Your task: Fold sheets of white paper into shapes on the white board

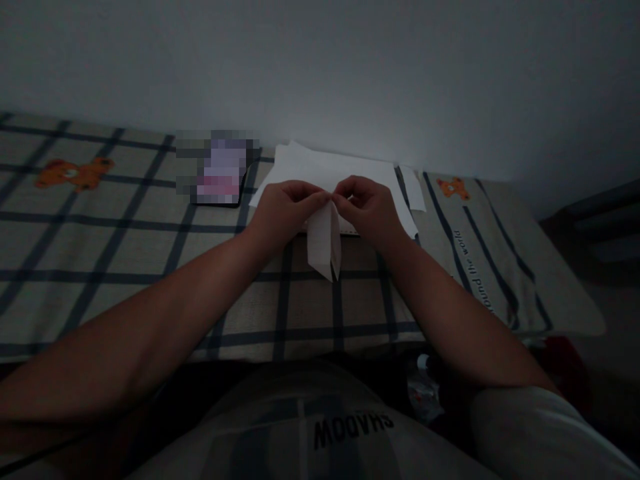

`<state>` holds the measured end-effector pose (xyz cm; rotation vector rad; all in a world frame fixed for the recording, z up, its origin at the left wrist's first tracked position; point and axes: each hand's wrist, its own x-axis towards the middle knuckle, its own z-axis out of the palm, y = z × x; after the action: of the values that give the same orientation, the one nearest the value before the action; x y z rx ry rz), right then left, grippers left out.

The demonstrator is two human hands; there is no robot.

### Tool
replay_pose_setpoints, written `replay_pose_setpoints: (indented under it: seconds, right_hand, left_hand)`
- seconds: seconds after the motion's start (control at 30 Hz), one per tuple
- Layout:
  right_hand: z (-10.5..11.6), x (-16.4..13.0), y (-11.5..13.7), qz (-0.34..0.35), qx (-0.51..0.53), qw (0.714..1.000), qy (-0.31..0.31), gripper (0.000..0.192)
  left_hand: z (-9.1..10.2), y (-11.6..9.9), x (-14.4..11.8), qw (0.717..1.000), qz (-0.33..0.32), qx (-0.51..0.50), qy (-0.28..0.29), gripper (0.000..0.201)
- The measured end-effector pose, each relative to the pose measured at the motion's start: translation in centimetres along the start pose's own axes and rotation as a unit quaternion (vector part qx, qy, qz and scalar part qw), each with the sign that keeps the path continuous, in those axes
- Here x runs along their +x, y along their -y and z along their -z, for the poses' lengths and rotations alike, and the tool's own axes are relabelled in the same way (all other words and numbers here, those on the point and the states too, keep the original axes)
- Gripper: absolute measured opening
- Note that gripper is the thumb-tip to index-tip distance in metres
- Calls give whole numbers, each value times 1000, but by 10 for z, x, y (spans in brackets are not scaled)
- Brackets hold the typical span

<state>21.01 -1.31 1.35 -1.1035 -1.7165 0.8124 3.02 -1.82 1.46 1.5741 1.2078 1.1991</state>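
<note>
- Far out to the left of both hands, an orange bear print (75, 173) is lying on the checked beige cloth with dark blue lines (150, 267), and nearer in, a dark flat device with a blurred screen (220, 170) is sitting just beyond the left hand's wrist side.
- The left hand (283, 210) is pinching down, fingers curled in tight, gripping the top edge of the folded white paper piece (325, 243) on its left side.
- The paper itself is hanging between the two hands, pointing down toward the person, already narrowed into a long tapered shape with a crease running down its middle. Judging by that, several folds look done; the top end looks to be what is being worked now.
- The right hand (367, 207) is mirroring it, closed in a pinch on the same top edge, fingertips nearly touching the left's.
- Just behind both hands, a loose stack of white sheets (330, 167) is lying flat, apparently unfolded.
- Out to the right hand's far side, a second small orange print (453, 188) is showing.
</note>
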Motion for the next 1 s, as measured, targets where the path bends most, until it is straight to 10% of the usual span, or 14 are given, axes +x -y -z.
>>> replay_pose_setpoints:
  seconds: [0.73, 1.0]
  right_hand:
    - [0, 3, -8, 62, 28, 998, 9, 23]
    - [-2, -1, 4, 240, -62, 968, -39, 9]
  left_hand:
    - [4, -9, -2, 996, -57, 71, -3, 18]
    - [-6, -6, -4, 995, 50, -87, 9, 17]
